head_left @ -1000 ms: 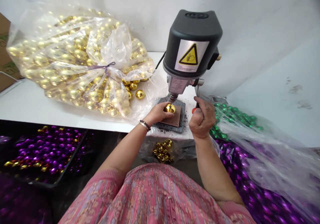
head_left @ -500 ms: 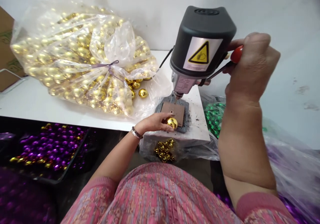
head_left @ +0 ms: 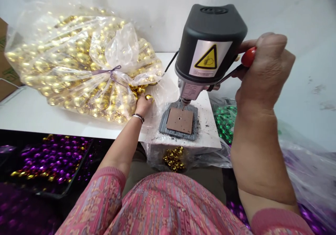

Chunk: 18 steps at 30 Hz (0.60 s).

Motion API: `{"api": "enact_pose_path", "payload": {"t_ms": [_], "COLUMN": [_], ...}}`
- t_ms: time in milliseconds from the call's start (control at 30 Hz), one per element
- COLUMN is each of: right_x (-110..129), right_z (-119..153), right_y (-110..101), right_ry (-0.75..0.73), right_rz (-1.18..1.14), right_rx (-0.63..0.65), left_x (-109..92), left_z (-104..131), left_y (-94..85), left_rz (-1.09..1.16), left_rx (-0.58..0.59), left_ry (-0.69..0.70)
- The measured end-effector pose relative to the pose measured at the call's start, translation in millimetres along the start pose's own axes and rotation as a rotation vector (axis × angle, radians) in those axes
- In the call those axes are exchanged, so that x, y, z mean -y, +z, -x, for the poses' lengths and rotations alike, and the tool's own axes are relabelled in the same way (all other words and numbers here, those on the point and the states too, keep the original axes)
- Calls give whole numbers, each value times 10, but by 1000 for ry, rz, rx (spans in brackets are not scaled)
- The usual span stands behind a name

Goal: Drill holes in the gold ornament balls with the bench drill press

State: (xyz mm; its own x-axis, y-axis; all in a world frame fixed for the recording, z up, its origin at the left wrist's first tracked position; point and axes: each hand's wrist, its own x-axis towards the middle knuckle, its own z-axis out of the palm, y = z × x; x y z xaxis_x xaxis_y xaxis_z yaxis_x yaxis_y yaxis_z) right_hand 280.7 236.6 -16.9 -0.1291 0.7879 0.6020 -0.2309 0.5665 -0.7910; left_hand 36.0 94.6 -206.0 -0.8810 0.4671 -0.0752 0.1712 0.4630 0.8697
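Observation:
My left hand (head_left: pixel 144 105) is at the mouth of the clear bag, its thumb and fingers closed about a shiny gold ball (head_left: pixel 149 97); the fingertips are partly hidden. More gold balls (head_left: pixel 141 90) lie just behind it in the opening. My right hand (head_left: pixel 267 63) is wrapped round the red knob (head_left: pixel 249 56) on the lever of a black bench drill press (head_left: pixel 214 28). Below the chuck (head_left: pixel 186 102), a brown plate (head_left: pixel 180 120) with a small hole rests bare on the grey base (head_left: pixel 164 125).
The big tied bag of gold balls (head_left: pixel 76 63) fills the table's left side. Under the front edge hangs a clear bag with gold balls (head_left: pixel 174 159). A crate of purple balls (head_left: pixel 54 158) stands lower left, green ones (head_left: pixel 225 121) at right. Dark shavings surround the base.
My left hand has moved from the drill plate leftward to the bag's mouth. The gold ball it held over the plate is no longer there. My right hand stays on the knob.

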Motion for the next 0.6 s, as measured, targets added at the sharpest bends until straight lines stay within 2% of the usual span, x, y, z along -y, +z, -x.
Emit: {"api": "enact_pose_path", "payload": {"t_ms": [100, 167, 233, 267, 333, 433, 500, 600], "right_x": [21, 31, 35, 36, 36, 39, 39, 37], "right_z": [9, 13, 0, -17, -75, -191, -246, -269], "right_y": [3, 3, 7, 13, 31, 68, 87, 98], "right_ry": [-2, -10, -42, -54, -43, 48, 74, 67], "right_rz": [31, 47, 56, 65, 87, 121, 127, 92], "right_rx": [10, 14, 18, 19, 19, 7, 12, 24], "left_x": [14, -29, -106, -150, -228, -298, -319, -343], "left_z": [-1, 83, 245, 349, 572, 846, 942, 979], "left_y": [74, 82, 44, 14, -48, -86, -55, 51], "left_rz": [-58, 43, 237, 329, 474, 517, 444, 306], "left_rx": [-46, -53, 3, 67, 300, 602, 694, 726], "left_ry": [-31, -28, -26, -33, -43, -49, -38, 10]}}
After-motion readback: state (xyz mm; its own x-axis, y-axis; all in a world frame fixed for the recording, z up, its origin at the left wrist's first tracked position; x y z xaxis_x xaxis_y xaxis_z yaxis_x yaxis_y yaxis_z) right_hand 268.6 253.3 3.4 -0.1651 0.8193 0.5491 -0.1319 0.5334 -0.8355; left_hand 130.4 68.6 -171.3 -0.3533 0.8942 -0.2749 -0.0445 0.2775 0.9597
